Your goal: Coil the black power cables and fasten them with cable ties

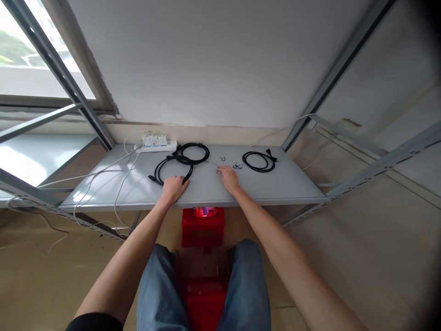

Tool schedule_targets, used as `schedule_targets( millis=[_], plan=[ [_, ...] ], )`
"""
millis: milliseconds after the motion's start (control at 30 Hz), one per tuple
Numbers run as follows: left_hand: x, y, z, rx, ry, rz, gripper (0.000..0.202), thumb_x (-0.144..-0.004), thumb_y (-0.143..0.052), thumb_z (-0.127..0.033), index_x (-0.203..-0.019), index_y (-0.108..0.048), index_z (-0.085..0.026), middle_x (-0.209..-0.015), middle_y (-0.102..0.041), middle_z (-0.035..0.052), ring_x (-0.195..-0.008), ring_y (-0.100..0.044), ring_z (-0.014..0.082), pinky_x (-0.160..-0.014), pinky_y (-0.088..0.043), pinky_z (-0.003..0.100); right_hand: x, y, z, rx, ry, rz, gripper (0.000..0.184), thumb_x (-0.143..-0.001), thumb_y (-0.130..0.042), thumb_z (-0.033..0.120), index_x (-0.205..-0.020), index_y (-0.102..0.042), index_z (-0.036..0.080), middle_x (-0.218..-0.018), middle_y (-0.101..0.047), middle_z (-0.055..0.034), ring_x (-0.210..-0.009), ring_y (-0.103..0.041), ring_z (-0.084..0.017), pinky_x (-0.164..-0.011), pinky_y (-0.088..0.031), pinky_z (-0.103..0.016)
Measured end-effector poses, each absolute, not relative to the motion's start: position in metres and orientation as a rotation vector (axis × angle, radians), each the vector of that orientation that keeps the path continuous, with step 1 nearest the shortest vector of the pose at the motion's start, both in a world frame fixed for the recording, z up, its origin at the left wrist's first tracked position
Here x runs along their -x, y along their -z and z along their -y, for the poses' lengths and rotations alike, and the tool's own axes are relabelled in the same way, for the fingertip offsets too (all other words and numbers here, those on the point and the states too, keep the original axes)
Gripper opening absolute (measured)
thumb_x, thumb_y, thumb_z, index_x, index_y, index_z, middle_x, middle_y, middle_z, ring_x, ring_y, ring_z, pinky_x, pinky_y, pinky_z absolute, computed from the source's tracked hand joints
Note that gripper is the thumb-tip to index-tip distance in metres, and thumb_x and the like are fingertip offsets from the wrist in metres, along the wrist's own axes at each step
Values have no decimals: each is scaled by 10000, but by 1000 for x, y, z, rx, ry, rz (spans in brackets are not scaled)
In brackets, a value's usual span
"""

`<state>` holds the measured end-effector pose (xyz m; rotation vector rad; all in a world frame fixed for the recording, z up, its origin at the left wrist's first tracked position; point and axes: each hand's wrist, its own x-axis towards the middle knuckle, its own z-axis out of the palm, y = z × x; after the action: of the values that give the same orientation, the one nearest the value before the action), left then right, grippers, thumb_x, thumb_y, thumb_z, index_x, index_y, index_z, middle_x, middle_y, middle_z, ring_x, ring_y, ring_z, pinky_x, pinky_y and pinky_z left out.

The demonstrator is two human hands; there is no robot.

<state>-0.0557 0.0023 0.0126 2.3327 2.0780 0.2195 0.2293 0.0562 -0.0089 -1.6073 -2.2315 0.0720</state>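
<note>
A coiled black cable [155, 174] lies near the shelf's front edge, its near side running under my left hand [174, 188]. That hand is closed on the cable coil. A second black coil [208, 153] lies just behind, overlapping the first. To the right, my right hand [228, 178] rests low over the shelf, fingertips pinched on a thin dark twist tie [215, 164]. Just beyond the fingers are a short bent tie [223, 159] and a small tangle of black ties [237, 166]. A third coiled black cable [243, 158] lies farther right.
The grey metal shelf [275, 188] has upright posts at both sides and a wall behind. At its back left stands a white power strip [155, 148] with plugs, and white cords [124, 181] hang over the front. A red plastic stool [202, 232] stands below.
</note>
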Motion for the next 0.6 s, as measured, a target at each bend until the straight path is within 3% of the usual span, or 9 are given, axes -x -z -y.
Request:
schedule_targets(
  millis=[100,367,600],
  plan=[
    [57,-12,-3,-2343,-240,-2065,506,-1074,-388,-492,-1110,-786,-181,-1010,-794,196,-978,-749,353,-836,-492,400,-226,9,-57,1602,-38,2208,381,-1094,-389,153,-1169,-762,178,-1204,-731,-128,-1185,-598,-263,-977,-487,-355],
    [58,-12,1,-2370,-316,-2063,443,-1058,-420,-461,-1008,-767,-190,-939,-787,173,-942,-748,341,-809,-469,386,-226,17,-59,1634,-10,2143,295,-1071,-402,99,-1115,-685,172,-1169,-688,-120,-1117,-612,-248,-862,-439,-322],
    [55,-11,1,-2429,-264,-1995,378,-1077,-420,-431,-1263,-650,-196,-1012,-797,155,-963,-756,331,-810,-466,369,-231,20,-65,1594,-55,2168,257,-1033,-427,64,-1094,-650,177,-1177,-680,-108,-1108,-623,-231,-853,-438,-313]
  ],
)
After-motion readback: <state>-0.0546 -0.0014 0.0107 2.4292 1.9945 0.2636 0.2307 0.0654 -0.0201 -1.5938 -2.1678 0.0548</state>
